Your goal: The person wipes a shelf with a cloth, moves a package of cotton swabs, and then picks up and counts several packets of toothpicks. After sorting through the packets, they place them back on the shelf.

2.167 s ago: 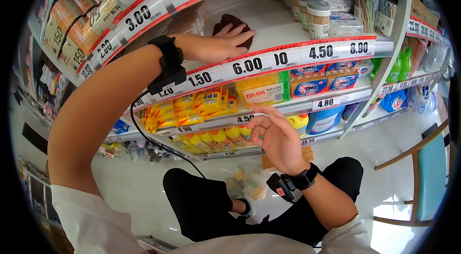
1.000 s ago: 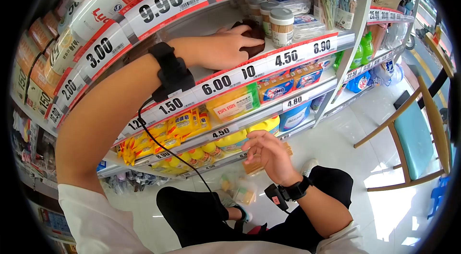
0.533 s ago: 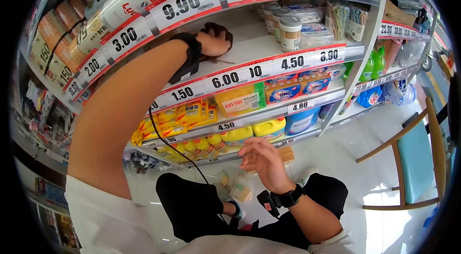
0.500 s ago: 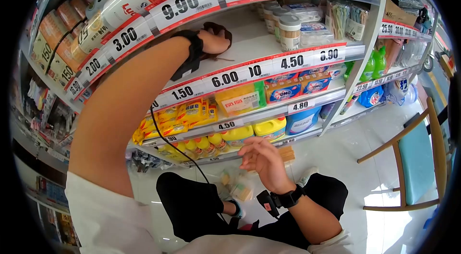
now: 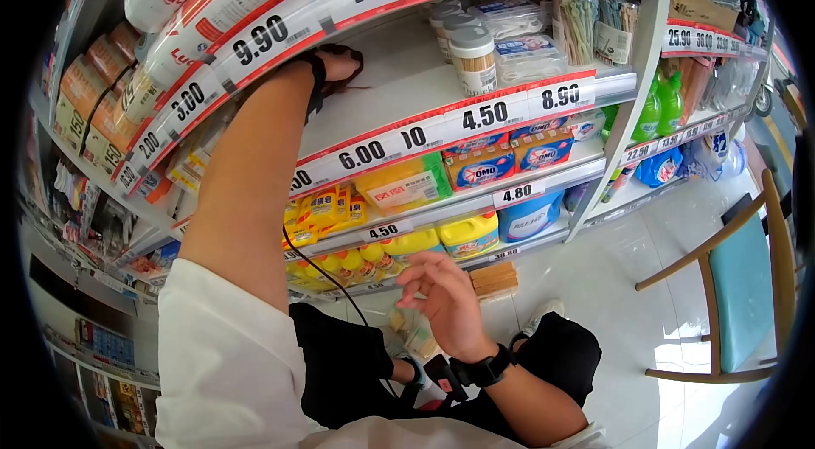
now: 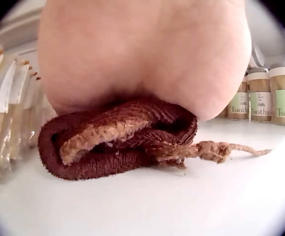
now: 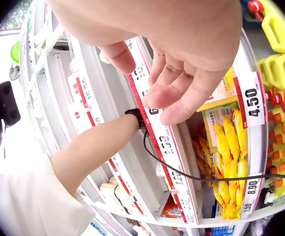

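A dark brown cloth [image 6: 108,164], folded and frayed with a loose tan strand, lies on the white shelf in the left wrist view. My left hand [image 5: 340,65] grips it far back on the shelf, under the overhanging price rail; in the left wrist view the palm [image 6: 142,54] bears down on the cloth and hides the fingers. Empty and loosely bent, my right hand [image 5: 446,309] hangs in front of the lower shelves. In the right wrist view its fingers [image 7: 191,98] hold nothing.
Toothpick jars [image 5: 473,63] and plastic boxes [image 5: 531,58] stand on the right of the same shelf; upright packets [image 6: 2,108] line its left. Soap packs [image 5: 323,210] and yellow bottles [image 5: 469,232] fill lower shelves. A cable [image 7: 206,178] crosses the front. A chair [image 5: 739,305] is at right.
My left hand has moved leftward and deeper along the shelf with the cloth, away from the toothpick jars. My right hand has shifted slightly left, still empty.
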`<state>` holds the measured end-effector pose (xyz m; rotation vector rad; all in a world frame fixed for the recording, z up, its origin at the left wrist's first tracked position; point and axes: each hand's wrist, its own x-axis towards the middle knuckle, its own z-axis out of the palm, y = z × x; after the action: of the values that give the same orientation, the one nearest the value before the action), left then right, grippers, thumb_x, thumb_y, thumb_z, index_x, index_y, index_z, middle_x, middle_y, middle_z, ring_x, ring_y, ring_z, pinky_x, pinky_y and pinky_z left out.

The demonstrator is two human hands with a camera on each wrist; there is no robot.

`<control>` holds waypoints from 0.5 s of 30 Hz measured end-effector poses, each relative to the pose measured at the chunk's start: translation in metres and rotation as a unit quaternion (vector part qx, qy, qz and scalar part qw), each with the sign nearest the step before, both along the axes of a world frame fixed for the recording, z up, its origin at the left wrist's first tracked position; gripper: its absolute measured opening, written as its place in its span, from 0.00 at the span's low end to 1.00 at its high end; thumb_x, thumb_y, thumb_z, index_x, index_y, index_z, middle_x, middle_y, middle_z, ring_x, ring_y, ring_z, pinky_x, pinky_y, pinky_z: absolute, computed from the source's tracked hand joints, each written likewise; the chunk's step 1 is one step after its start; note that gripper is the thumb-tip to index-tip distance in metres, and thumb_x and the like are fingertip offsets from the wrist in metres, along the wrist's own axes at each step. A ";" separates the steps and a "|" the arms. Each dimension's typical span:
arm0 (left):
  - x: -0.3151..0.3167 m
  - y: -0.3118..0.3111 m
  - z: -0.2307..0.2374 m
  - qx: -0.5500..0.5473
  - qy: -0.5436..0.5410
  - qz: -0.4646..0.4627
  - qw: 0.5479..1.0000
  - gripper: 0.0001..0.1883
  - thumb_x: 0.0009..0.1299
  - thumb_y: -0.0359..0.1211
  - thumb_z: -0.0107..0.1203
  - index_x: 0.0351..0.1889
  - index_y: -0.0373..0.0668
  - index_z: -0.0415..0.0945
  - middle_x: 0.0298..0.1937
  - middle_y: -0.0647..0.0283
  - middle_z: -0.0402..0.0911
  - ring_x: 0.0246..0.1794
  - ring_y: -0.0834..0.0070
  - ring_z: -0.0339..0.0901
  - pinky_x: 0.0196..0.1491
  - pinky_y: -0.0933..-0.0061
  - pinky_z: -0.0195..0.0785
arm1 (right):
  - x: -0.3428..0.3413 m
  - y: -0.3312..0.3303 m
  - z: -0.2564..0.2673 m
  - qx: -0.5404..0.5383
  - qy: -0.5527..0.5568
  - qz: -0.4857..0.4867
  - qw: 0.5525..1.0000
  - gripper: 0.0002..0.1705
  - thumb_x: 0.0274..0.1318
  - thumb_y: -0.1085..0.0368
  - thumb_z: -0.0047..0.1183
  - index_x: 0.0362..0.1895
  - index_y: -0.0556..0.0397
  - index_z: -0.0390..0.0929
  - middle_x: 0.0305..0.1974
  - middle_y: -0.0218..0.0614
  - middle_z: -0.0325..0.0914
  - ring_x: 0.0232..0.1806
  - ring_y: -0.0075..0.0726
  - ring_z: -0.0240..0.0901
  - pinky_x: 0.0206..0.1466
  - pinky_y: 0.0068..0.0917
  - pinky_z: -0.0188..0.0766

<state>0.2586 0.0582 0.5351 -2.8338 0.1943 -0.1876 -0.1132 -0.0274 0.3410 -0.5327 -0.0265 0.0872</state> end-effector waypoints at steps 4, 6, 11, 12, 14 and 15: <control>0.013 0.005 0.003 -0.003 -0.008 0.011 1.000 0.27 0.73 0.51 0.35 0.62 0.45 0.66 0.69 0.47 0.58 0.70 0.54 0.56 0.70 0.57 0.49 | 0.004 0.003 -0.002 0.014 0.006 0.016 1.000 0.19 0.64 0.57 0.42 0.53 0.54 0.69 0.42 0.42 0.76 0.38 0.32 0.71 0.47 0.38 0.73; 0.016 0.011 0.002 -0.004 -0.010 0.019 1.000 0.27 0.73 0.51 0.35 0.62 0.45 0.66 0.69 0.47 0.59 0.70 0.54 0.57 0.69 0.57 0.50 | 0.005 0.004 -0.003 0.026 0.007 0.022 0.999 0.17 0.64 0.59 0.43 0.52 0.54 0.70 0.41 0.40 0.76 0.38 0.30 0.71 0.47 0.36 0.74; 0.026 0.027 0.008 -0.002 -0.008 0.028 1.000 0.27 0.73 0.51 0.35 0.62 0.45 0.66 0.68 0.47 0.61 0.69 0.55 0.58 0.69 0.58 0.51 | 0.005 0.008 -0.007 0.015 0.028 0.056 0.998 0.18 0.64 0.59 0.42 0.52 0.58 0.69 0.42 0.42 0.76 0.39 0.32 0.71 0.46 0.38 0.75; 0.026 0.029 0.009 -0.001 -0.008 0.028 1.000 0.27 0.73 0.51 0.35 0.62 0.45 0.66 0.68 0.47 0.61 0.69 0.55 0.59 0.69 0.58 0.51 | 0.005 0.009 -0.006 0.018 0.031 0.057 0.998 0.18 0.64 0.60 0.41 0.52 0.58 0.68 0.42 0.42 0.76 0.38 0.31 0.71 0.47 0.38 0.75; 0.025 0.032 0.011 0.003 -0.007 0.024 1.000 0.27 0.73 0.50 0.35 0.62 0.45 0.66 0.68 0.48 0.62 0.68 0.55 0.59 0.69 0.58 0.51 | 0.004 0.008 -0.005 0.013 0.031 0.061 0.998 0.18 0.64 0.60 0.41 0.52 0.59 0.68 0.42 0.42 0.76 0.38 0.32 0.71 0.47 0.38 0.75; 0.022 0.032 0.013 0.009 -0.006 0.019 1.000 0.27 0.73 0.50 0.35 0.62 0.45 0.66 0.67 0.48 0.62 0.68 0.55 0.59 0.69 0.58 0.52 | 0.005 0.007 -0.004 0.010 0.030 0.063 0.997 0.18 0.64 0.60 0.41 0.52 0.59 0.68 0.42 0.43 0.76 0.38 0.32 0.71 0.47 0.39 0.75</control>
<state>0.2802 0.0898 0.5476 -2.8159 0.1372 -0.1947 -0.1085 -0.0200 0.3366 -0.5072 -0.0023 0.2263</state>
